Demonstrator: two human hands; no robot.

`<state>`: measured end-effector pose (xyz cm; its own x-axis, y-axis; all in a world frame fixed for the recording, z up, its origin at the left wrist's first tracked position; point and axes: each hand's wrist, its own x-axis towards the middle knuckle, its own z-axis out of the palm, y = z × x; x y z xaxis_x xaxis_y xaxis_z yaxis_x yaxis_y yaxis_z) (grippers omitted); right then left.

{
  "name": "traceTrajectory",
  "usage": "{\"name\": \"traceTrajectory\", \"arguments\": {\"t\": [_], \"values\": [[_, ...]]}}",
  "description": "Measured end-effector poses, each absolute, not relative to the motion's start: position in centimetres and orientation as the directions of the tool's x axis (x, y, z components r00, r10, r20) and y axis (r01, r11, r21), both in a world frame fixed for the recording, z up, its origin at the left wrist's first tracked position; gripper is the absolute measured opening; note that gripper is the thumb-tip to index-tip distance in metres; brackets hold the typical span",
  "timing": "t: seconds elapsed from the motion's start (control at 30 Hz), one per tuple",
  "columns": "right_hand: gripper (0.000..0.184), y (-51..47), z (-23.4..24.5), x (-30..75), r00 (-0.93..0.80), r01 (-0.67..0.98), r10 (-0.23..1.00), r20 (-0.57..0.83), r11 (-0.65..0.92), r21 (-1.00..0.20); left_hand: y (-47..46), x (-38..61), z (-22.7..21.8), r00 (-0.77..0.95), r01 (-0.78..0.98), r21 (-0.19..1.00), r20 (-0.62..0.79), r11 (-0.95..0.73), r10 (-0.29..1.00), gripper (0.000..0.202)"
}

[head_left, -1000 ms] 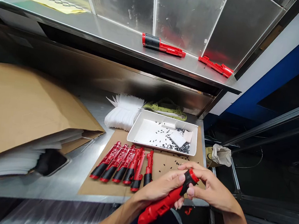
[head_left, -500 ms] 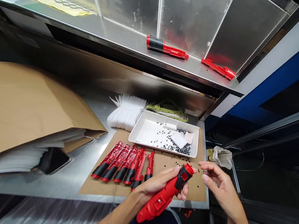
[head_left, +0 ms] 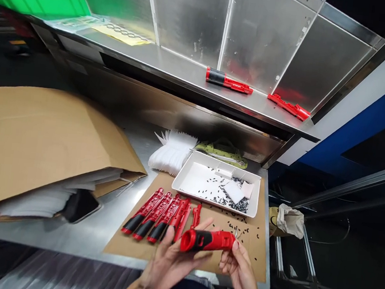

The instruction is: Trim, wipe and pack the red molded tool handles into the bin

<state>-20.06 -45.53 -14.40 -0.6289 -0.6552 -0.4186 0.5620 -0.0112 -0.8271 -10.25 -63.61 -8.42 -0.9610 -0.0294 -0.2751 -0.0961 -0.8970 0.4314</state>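
Observation:
A red and black tubular plastic housing (head_left: 214,242) is held roughly level above the front of the cardboard sheet, its round open end to the left. My right hand (head_left: 239,266) is closed on its right end, thumb against the red plastic. A thin metal tip (head_left: 236,231) sticks up by those fingers; its kind is unclear. My left hand (head_left: 173,265) is spread, slightly blurred, under and behind the housing's left part, thumb apart from it. Several similar housings (head_left: 141,210) lie in a row on the cardboard, left of the hands.
A white tray (head_left: 183,183) holds small black pieces and white pads; more pieces lie loose on the cardboard sheet (head_left: 256,258). A large cardboard box (head_left: 49,147) stands left, beside white sheets (head_left: 174,151). Two red parts (head_left: 229,80) lie on the metal shelf above.
The housing has turned from a steep slant to nearly level, its round end now left. My right hand has come in and taken its other end; my left fingers have spread. The view has shifted.

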Motion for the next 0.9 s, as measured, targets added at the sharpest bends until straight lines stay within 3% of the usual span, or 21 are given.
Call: {"name": "traceTrajectory", "arguments": {"t": [0.1, 0.2, 0.3, 0.47, 0.57, 0.7, 0.83, 0.9], "values": [[0.063, -46.3, -12.3, -23.5, -0.493, 0.353, -0.772, -0.401, 0.244, -0.903, -64.8, -8.5, -9.0, -0.883, -0.353, 0.369, -0.436, -0.86, 0.175, 0.062], [0.057, -48.5, -10.9, -27.8, -0.384, 0.188, -0.81, -0.443, 0.401, -0.896, -64.9, -8.2, -9.9, -0.81, -0.41, 0.476, -0.582, -0.778, 0.071, 0.042], [0.044, -51.9, -11.1, -32.3, -0.524, 0.011, -0.724, -0.448, 0.52, -0.854, -64.6, -8.7, -10.5, -0.765, -0.308, 0.495, -0.637, -0.813, -0.098, 0.033], [0.043, -56.0, -13.5, -36.4, -0.801, -0.075, -0.494, -0.337, 0.641, -0.764, -64.9, -9.4, -10.1, -0.745, -0.122, 0.358, -0.649, -0.926, -0.153, 0.037], [0.05, -55.8, -14.3, -36.4, -0.825, -0.05, -0.477, -0.305, 0.598, -0.8, -65.2, -9.5, -9.5, -0.75, -0.071, 0.359, -0.635, -0.931, -0.188, 0.038], [0.061, -53.0, -13.2, -35.2, -0.78, 0.063, -0.56, -0.279, 0.374, -0.925, -65.1, -10.3, -8.9, -0.76, -0.044, 0.372, -0.615, -0.927, -0.211, 0.043], [0.078, -50.1, -11.0, -32.9, -0.688, 0.268, -0.678, -0.259, 0.095, -0.959, -65.0, -12.2, -7.7, -0.787, -0.085, 0.303, -0.605, -0.949, -0.123, 0.03], [0.076, -49.1, -9.9, -31.5, -0.677, 0.331, -0.699, -0.229, -0.011, -0.944, -64.9, -13.4, -6.6, -0.764, -0.119, 0.227, -0.643, -0.967, -0.057, 0.021]]}}
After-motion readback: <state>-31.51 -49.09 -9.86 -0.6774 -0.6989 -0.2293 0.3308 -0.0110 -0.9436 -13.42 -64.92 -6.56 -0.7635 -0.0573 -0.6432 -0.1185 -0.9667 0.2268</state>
